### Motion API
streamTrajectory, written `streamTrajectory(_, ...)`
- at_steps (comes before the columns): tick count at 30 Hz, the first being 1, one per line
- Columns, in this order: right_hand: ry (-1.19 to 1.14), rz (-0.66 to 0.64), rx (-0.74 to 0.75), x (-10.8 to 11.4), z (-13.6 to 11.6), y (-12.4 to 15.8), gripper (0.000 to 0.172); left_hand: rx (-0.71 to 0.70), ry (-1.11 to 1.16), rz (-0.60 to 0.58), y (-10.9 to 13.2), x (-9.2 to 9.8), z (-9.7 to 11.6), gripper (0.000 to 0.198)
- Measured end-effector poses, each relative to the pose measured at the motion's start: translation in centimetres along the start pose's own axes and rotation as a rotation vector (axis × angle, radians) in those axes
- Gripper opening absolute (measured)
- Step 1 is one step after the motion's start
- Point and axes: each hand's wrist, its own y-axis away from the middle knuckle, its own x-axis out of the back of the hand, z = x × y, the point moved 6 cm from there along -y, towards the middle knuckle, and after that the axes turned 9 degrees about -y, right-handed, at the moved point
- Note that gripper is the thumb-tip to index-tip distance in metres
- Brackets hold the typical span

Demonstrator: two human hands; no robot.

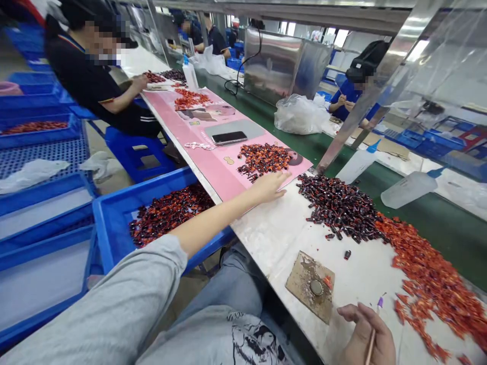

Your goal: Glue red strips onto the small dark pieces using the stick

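My left hand [269,188] reaches forward over the edge of the pink mat [167,112], palm down with its fingers stretched out. Just beyond its fingers lies a heap of small glossy black-and-orange pieces [268,158]. My right hand [367,337] grips a thin stick with a purple end and a fine dark tip [380,303], held upright. Beside that hand lies a stained brown square board [304,284] bearing a small round metal cap [316,288] and an orange scrap. Farther back on the white table are a heap of dark capped pieces [342,205] and a heap of loose orange pieces [437,274].
A blue crate [104,230] of finished-looking dark pieces stands left of the table. A phone [229,138] rests on the mat. Two squeeze bottles [357,163] lean at the back, by a slanted metal post [353,109]. A co-worker [102,86] sits at the far left.
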Motion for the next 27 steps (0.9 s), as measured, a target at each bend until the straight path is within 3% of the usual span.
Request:
streamTrajectory(4, -0.031, -0.037, 0.033, -0.2, -0.7, 0.2, 0.047, -0.024, -0.045, -0.083, -3.1, -2.0, 5.3, 0.041)
streamTrajectory(7, -0.147, -0.137, 0.114, -0.7, -0.7, 0.3, 0.043, -0.007, -0.082, -0.107, -4.2, -2.9, 7.2, 0.032)
streamTrajectory(11, -0.223, -0.232, 0.193, -1.1, -0.3, 0.2, 0.038, 0.007, -0.081, -0.113, -4.4, -3.4, 7.4, 0.030)
streamTrajectory(16, -0.250, -0.210, 0.133, -1.7, 0.3, -0.1, 0.030, 0.054, 0.009, -0.081, -3.5, -2.6, 6.1, 0.020)
streamTrajectory(20, -0.220, -0.228, 0.157, -2.1, 0.1, 0.1, 0.026, 0.095, 0.119, -0.048, -0.3, -1.0, 5.4, 0.025)
streamTrajectory(24, -0.160, -0.255, 0.130, -2.5, 0.6, 0.3, 0.029, 0.080, 0.302, 0.002, 6.5, 0.5, 5.7, 0.045)
streamTrajectory(27, -0.107, -0.273, 0.144, -2.9, 0.7, 0.3, 0.031, 0.108, 0.742, 0.031, 12.0, 1.0, 5.9, 0.034)
